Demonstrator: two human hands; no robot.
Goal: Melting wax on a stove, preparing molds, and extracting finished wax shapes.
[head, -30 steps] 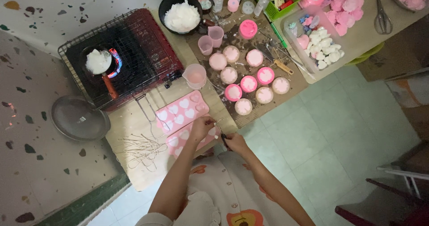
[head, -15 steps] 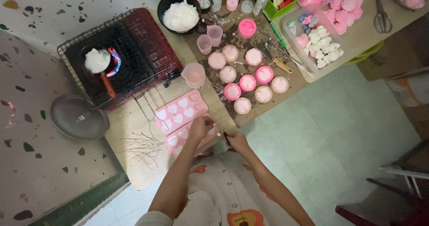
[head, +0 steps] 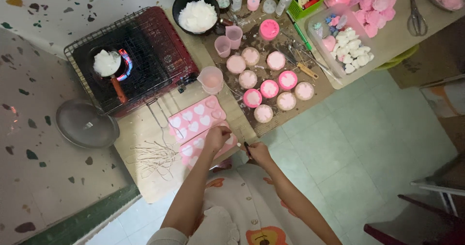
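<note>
Head view: you looked straight down on a low work board (head: 145, 129) crowded with wax-craft gear.
Left hand: your left hand (head: 216, 137) rested curled on the nearer pink heart mould (head: 206, 148), fingers pinched at its right edge; what they pinched was too small to tell.
Right hand: your right hand (head: 258, 153) was closed on a thin dark tool (head: 247, 149), just off the board's corner.
Change: over the last second both hands barely shifted; the left slid slightly along the mould's edge and the tool tip stayed beside it, so the work looked held at that one cavity.
Moulds: the second heart mould (head: 196, 116) lay touching the first, its heart cavities filled pale.
Saucepan: a small pan (head: 107, 65) on the red wire-topped stove (head: 140, 56) held a white lump, with flame showing beside it.
Black bowl: the bowl (head: 196, 5) was heaped with white flakes.
Measuring cup: the clear cup (head: 211, 80) held pink liquid.
Round cups: a cluster of small round moulds (head: 269, 87) held set pink and cream fills.
Clear tub: the tub (head: 339, 46) held white and pink shaped pieces.
Loose items: pale wicks (head: 155, 158) lay scattered left of your arm; a grey lid (head: 87, 124) sat on the floor.
</note>
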